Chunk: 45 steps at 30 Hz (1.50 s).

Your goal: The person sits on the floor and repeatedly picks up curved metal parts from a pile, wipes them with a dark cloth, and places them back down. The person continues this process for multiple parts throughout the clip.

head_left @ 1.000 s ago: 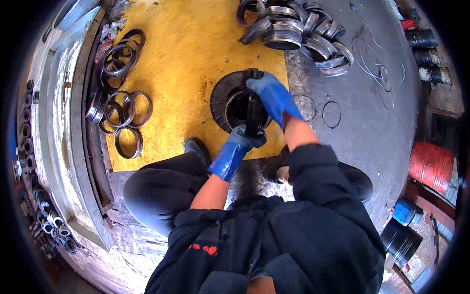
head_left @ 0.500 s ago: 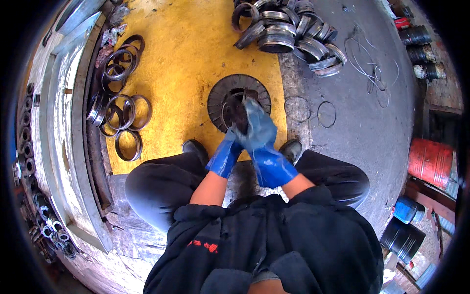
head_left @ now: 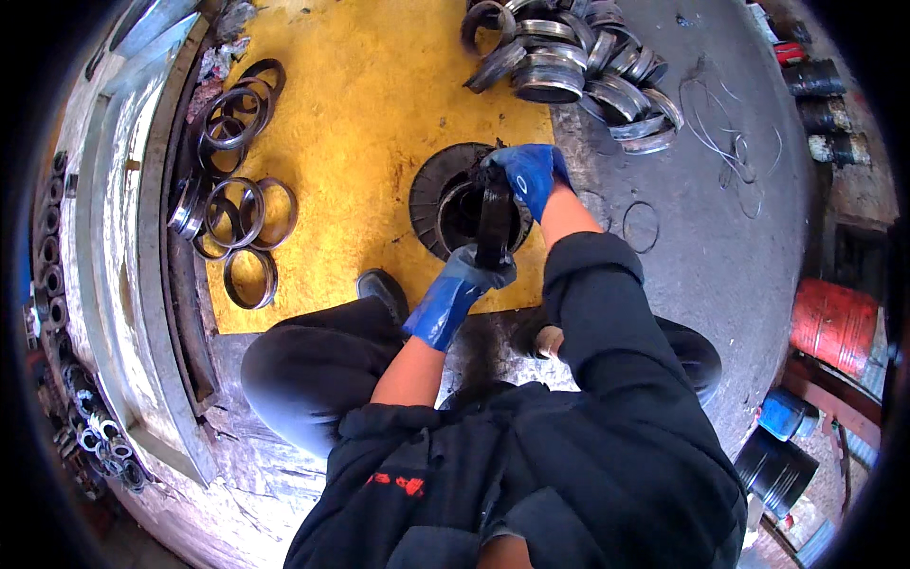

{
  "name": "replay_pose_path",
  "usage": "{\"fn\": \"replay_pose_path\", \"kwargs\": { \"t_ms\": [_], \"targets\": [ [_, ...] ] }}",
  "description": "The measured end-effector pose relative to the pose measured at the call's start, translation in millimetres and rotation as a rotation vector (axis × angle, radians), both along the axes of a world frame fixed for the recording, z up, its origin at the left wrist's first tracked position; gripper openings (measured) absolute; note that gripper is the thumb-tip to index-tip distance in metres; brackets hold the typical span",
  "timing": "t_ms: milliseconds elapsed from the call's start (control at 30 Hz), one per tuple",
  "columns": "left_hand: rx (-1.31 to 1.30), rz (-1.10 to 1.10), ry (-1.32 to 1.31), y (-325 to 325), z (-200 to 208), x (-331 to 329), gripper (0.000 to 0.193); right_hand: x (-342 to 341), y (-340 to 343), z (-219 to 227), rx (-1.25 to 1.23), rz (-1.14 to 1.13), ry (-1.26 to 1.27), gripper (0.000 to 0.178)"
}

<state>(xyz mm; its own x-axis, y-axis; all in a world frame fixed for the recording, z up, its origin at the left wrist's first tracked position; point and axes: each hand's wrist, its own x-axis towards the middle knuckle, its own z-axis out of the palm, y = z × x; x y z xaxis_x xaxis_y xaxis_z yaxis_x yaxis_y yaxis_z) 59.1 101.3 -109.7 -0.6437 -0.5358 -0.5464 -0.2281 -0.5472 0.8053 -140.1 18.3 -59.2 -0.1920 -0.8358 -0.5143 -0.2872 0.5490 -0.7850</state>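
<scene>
A dark, wet-looking metal ring (head_left: 494, 226) stands tilted on edge above a round black ribbed disc (head_left: 428, 211). My left hand (head_left: 482, 269), in a blue glove, grips the ring's near edge from below. My right hand (head_left: 531, 175), also gloved in blue, is closed at the ring's far upper edge; a dark lump shows by its fingers, and I cannot make out what it is. Beneath the ring, the disc's raised round middle is partly hidden.
Several dark rings (head_left: 248, 216) lean and lie on the yellow floor at left, beside a metal frame (head_left: 156, 237). A heap of wide metal rings (head_left: 552, 76) sits at the far right. Loose wire (head_left: 730, 152) and a thin hoop (head_left: 641, 228) lie on grey floor; a red drum (head_left: 834, 325) stands beyond.
My hands were close together over the disc; now my right hand has moved up and away to the ring's far edge. The ring shows more fully between the hands.
</scene>
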Motion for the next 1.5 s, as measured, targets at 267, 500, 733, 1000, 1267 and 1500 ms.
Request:
{"fn": "replay_pose_path", "kwargs": {
  "t_ms": [267, 500, 733, 1000, 1267, 1500],
  "targets": [
    [0.247, 0.08, 0.308, -22.8, -12.0, 1.3, 0.02, 56.6, 36.3, 31.5, -0.237, -0.392, 0.314, 0.036],
    [0.433, 0.345, 0.35, -10.8, -25.6, -5.6, 0.024, 106.1, 110.7, 32.9, -0.707, -0.105, 0.746, 0.057],
    [0.081, -0.002, -0.015, -3.6, 15.1, -4.3, 0.029, 23.5, 14.7, 36.4, -0.002, -0.052, 0.184, 0.035],
    [0.135, 0.014, 0.096, -4.8, -0.1, -3.4, 0.031, 5.3, 17.4, 7.8, -0.22, 0.268, 0.468, 0.019],
    [0.341, 0.436, 0.359, -14.7, -32.3, 5.6, 0.041, 114.9, 99.8, 48.8, -0.496, -0.268, 0.586, 0.057],
    [0.566, 0.492, 0.355, -8.4, -29.7, 14.9, 0.045, 93.0, 64.1, 39.3, -0.361, -0.173, 0.677, 0.06]
  ]
}}
